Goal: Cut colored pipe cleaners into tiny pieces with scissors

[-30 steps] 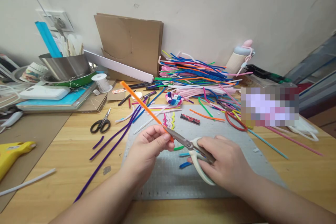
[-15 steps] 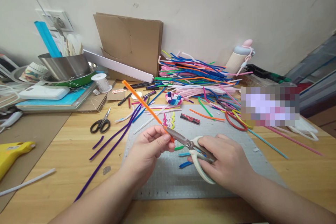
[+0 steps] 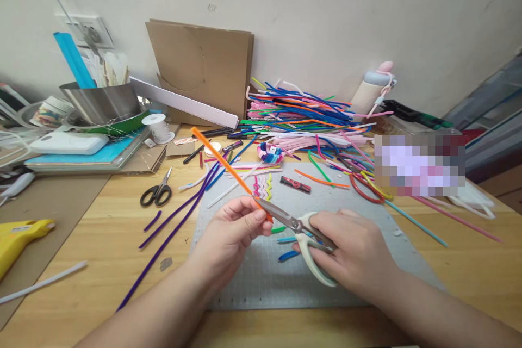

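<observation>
Orange stem (image 3: 222,162), pinched in the left hand (image 3: 232,232), slants from above the mat (image 3: 265,285) toward the far left. The right hand (image 3: 356,253) grips the scissors (image 3: 295,224), blades (image 3: 275,208) at the stem beside the pinch. For a clean snip, hold it square, fingertips (image 3: 258,214) clear.

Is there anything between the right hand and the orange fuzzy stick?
Only the pale-handled scissors: the right hand grips them, and their blades reach to the orange fuzzy stick, which the left hand pinches. Nothing else visible stands between.
</observation>
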`<state>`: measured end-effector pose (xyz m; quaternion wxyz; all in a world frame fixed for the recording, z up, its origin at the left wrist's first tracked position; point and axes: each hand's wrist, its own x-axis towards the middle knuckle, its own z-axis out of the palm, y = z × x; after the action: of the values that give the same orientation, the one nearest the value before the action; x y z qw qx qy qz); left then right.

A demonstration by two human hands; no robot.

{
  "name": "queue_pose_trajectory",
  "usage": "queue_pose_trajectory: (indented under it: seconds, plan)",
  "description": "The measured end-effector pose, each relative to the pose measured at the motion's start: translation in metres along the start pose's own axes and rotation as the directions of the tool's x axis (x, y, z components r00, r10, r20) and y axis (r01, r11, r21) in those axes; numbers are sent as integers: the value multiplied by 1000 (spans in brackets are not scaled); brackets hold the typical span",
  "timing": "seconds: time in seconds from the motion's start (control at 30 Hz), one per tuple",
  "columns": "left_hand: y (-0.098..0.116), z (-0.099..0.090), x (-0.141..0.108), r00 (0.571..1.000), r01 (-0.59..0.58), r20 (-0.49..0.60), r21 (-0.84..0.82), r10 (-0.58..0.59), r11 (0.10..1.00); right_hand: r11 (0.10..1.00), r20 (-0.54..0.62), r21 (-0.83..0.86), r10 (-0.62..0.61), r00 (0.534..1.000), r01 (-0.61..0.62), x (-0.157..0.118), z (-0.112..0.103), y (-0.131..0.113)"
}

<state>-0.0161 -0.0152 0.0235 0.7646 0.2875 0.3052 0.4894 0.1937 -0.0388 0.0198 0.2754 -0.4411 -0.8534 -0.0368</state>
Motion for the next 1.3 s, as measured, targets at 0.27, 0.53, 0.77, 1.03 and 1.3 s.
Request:
queue_pose_trajectory:
  seconds: [0.27,0.53,0.77,1.03,1.3]
  plan:
    - [1,3,0,1000,6,-7,2,-6,1000,1000,23,-7,10,1000,-10,1,-2,0]
    - [4,4,0,999,-19,-48,30,20,999,993,-33,-18,120,992,-120,1,-2,3]
    - [2,2,0,996,-65,-48,103,70,993,997,22,-7,75,997,-75,1,-1,0]
    - [2,3,1,995,-60,-75,117,69,991,999,-2,5,34,999,-34,2,-1,-2]
    - [-1,0,2,997,-64,-45,91,68,994,1000,-16,6,25,1000,-25,1,0,-2]
